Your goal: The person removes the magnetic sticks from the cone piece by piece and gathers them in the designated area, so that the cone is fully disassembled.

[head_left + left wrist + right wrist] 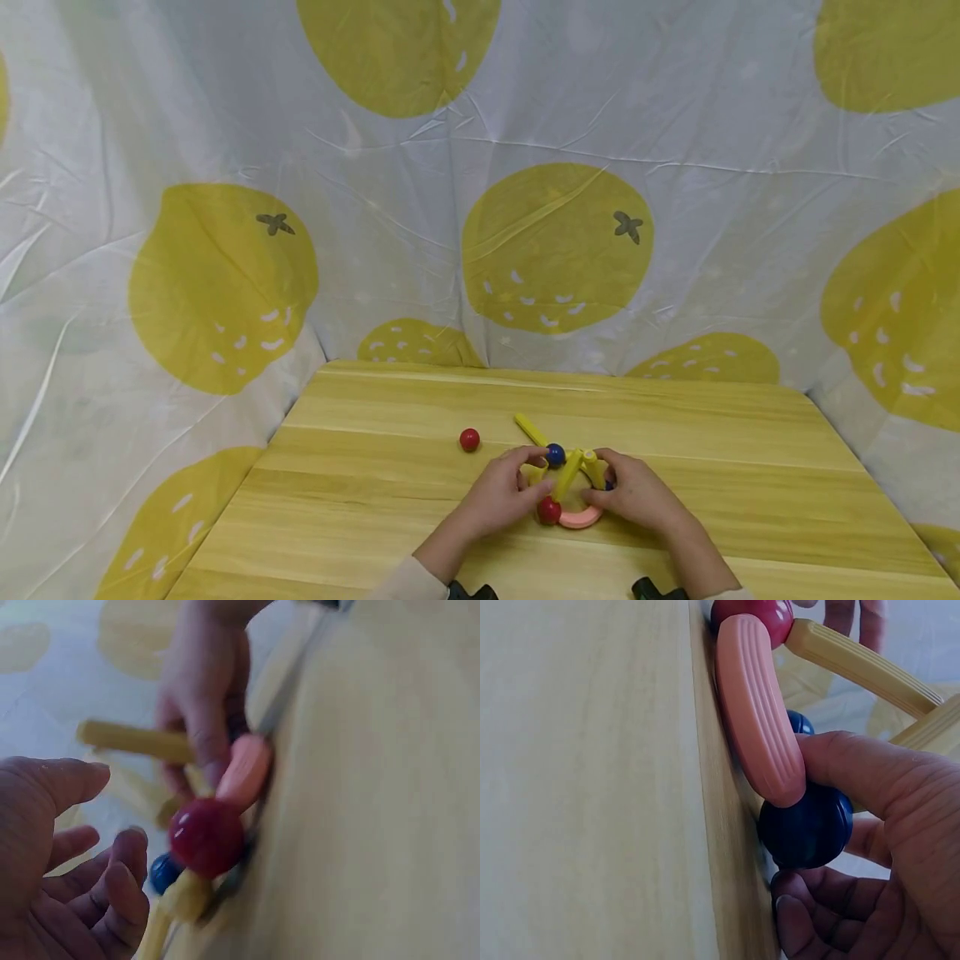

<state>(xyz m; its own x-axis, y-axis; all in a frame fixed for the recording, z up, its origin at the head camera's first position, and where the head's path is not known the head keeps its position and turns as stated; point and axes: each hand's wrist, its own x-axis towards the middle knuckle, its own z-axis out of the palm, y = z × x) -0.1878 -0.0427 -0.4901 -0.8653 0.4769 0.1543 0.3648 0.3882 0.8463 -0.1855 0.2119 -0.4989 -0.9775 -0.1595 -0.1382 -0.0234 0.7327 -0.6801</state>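
A toy frame of ribbed rods and balls stands on the table between both hands. Its front edge is a pink curved piece (759,712) running from a red ball (549,511) to a dark blue ball (807,826). My right hand (637,493) pinches that blue ball, thumb beside the pink piece. A yellow rod (568,475) slants up from the red ball, meeting another yellow rod (594,469) near the top. My left hand (71,855) is at the frame's left side, its fingers relaxed and apart from the red ball in the left wrist view. A second blue ball (555,454) lies behind.
A loose red ball (469,440) lies left of the frame. From the rear blue ball, a yellow stick (530,428) points toward the back left. The wooden table (337,500) meets a lemon-print cloth (390,250) at the back and sides.
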